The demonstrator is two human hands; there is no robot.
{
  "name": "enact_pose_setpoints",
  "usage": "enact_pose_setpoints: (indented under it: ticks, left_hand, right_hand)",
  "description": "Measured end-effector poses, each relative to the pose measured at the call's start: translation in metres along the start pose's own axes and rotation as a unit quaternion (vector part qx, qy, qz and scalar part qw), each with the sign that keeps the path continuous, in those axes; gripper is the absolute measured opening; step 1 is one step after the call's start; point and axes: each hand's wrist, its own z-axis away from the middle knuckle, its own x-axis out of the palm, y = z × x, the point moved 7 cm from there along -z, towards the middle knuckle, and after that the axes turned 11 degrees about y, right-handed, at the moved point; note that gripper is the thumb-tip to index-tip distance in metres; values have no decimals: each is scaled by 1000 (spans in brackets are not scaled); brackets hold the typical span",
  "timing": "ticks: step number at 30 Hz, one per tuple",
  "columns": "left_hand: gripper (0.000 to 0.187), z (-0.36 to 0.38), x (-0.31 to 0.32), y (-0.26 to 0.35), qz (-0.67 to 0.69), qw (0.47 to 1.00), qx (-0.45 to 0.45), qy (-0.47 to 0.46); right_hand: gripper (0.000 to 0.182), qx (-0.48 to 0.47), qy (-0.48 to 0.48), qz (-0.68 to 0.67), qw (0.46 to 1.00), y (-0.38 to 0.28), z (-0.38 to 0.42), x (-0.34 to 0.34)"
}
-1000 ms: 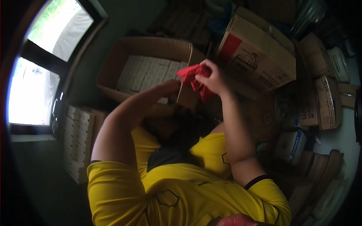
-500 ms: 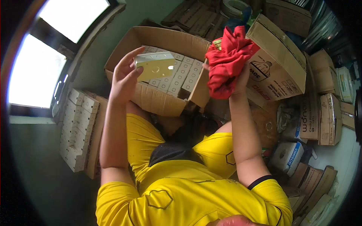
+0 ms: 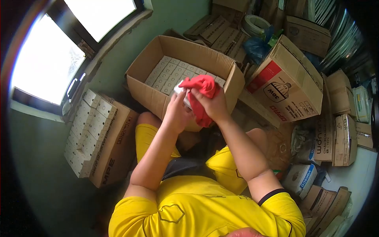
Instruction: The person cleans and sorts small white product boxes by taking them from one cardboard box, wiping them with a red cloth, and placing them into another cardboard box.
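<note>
My left hand (image 3: 176,113) is closed around a white plastic electrical box (image 3: 178,89), mostly covered by my fingers and the cloth. A crumpled red cloth (image 3: 202,83) is bunched in my right hand (image 3: 215,106) and pressed against the white box. Both hands meet above the near edge of an open cardboard carton (image 3: 147,97). Inside that carton sit rows of similar white boxes (image 3: 167,71) with round marks on their sides.
Stacked white boxes (image 3: 85,136) lean with a brown carton (image 3: 112,152) at left, below a window (image 3: 51,59). To the right stands a carton with a bulb print (image 3: 294,89). Smaller cartons (image 3: 345,140) and a coiled white roll (image 3: 254,25) lie beyond.
My hands have come together, left moving right and right moving left and down. The red cloth now touches the white electrical box, which was held apart before. The view has shifted slightly.
</note>
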Motion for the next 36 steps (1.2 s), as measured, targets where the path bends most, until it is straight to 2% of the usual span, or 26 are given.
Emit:
enact_pose_setpoints:
  ticks: [1, 4, 5, 6, 8, 9, 11, 12, 13, 14, 15, 16, 17, 18, 20, 21, 24, 25, 28, 29, 31, 32, 34, 36]
  left_hand:
    - [48, 7, 12, -3, 58, 997, -38, -19]
    - [51, -10, 2, 12, 10, 994, 108, -14]
    - [56, -4, 1, 23, -24, 982, 185, 45]
    - [57, -2, 0, 32, -20, 978, 204, 45]
    - [60, 1, -2, 52, -7, 969, 242, 44]
    - [62, 6, -2, 63, 27, 960, 271, 62]
    - [60, 6, -3, 71, 133, 952, 254, 106]
    - [61, 6, -2, 73, 185, 944, 244, 125]
    - [62, -1, 1, 66, 153, 940, 274, 130]
    - [60, -2, 13, 55, 89, 953, 263, 122]
    - [60, 3, 28, 42, -46, 940, 316, 123]
    - [60, 17, 44, 36, -142, 879, 442, 105]
    - [65, 32, 66, 30, -182, 840, 509, 50]
    - [73, 28, 74, 18, -173, 872, 457, -2]
    - [80, 36, 98, 20, -279, 842, 454, -81]
    - [83, 27, 97, 16, -356, 774, 517, -86]
    - [88, 40, 123, 31, -528, 691, 474, -139]
    - [93, 39, 123, 32, -526, 694, 467, -152]
    - [98, 35, 123, 30, -591, 580, 545, -130]
    - [95, 31, 120, 32, -602, 600, 514, -117]
    - [91, 25, 104, 51, -439, 768, 464, -49]
    - [88, 18, 92, 59, -365, 820, 440, -14]
    - [84, 3, 61, 73, -212, 886, 408, 57]
    - [76, -12, 53, 66, -98, 934, 344, 20]
  right_hand:
    - [36, -20, -4, 39, 999, -4, 4, 3]
    - [38, 62, -61, -86, 993, 8, 7, 12]
    - [42, 46, -21, -112, 992, 6, 5, 8]
    - [46, 88, -15, -221, 971, 11, 2, 2]
    - [55, 170, -12, -427, 888, 13, -6, -11]
    - [58, 163, 17, -444, 881, 6, -6, -15]
    - [65, 147, 70, -479, 863, -22, -1, -18]
    - [65, 143, 55, -406, 901, -5, 5, -14]
    - [65, 137, 41, -329, 933, 34, 11, -9]
    - [65, 131, 30, -250, 959, 63, 16, -5]
    - [63, 105, 54, -234, 965, 74, 19, -6]
    - [60, 82, 80, -218, 969, 83, 22, -8]
    - [57, 58, 109, -201, 972, 85, 21, -10]
    - [55, 114, 60, -293, 947, 78, 12, -9]
    - [50, 223, -41, -458, 859, 48, -2, -16]
    - [46, 242, -36, -437, 865, 57, -5, -21]
    - [47, 252, 15, -359, 899, 62, -6, -31]
    - [48, 239, 26, -331, 912, 63, -4, -32]
    - [50, 226, 34, -409, 883, 57, 0, -26]
    - [54, 233, 41, -426, 873, 64, 0, -26]
    - [62, 202, 33, -467, 860, 55, -4, -22]
    - [66, 186, 29, -485, 854, 41, -5, -23]
    - [71, 119, 28, -368, 922, 25, 5, -31]
    - [79, 36, 37, -210, 976, 26, 19, -22]
